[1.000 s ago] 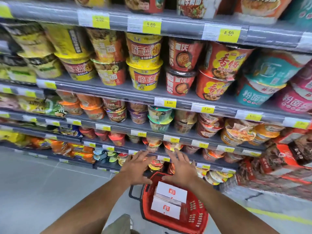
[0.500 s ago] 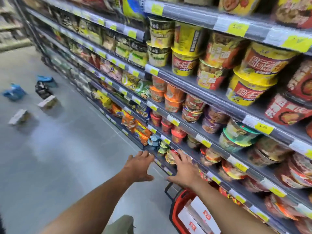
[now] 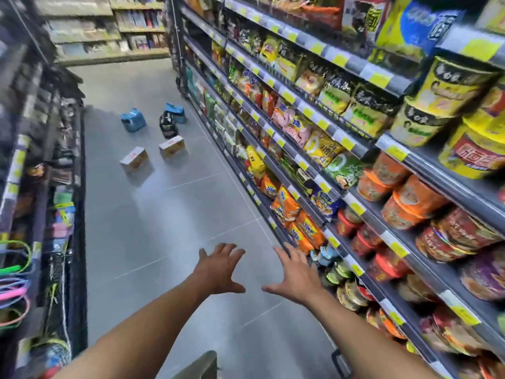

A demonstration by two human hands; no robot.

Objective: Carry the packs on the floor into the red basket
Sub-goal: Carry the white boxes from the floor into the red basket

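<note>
Packs' place: five packs lie on the grey floor (image 3: 169,242) far up the aisle, well apart from both hands, nearer the right shelving than the left rack.
Near box (image 3: 134,159): lies flat, long axis slanting from lower left to upper right in the view; white top with a small red mark, orange printed sides.
Second box (image 3: 172,146): same look and same slant, just beside the near box and to its right, not touching it.
Dark pack (image 3: 168,124): stands upright just behind the second box; its print is too blurred to read.
Left blue pack (image 3: 133,120): tilted, its long axis slanting like the boxes', apart from the rest.
Right blue pack (image 3: 175,112): lies close behind the dark pack; whether they touch I cannot tell.
Left hand (image 3: 218,269): released, palm down, fingers spread, grasping nothing, above the floor.
Right hand (image 3: 295,274): likewise spread and grasping nothing, close to the foot of the right shelving (image 3: 300,165).
Edges: right shelving, stocked with noodle bags and cups, runs the aisle's length; the left rack (image 3: 62,203) of dark goods bounds the other side.
Open room: bare tiles stretch between the hands and the packs.
Lower edge: a black handle (image 3: 338,362) shows beside the shelf foot.
</note>
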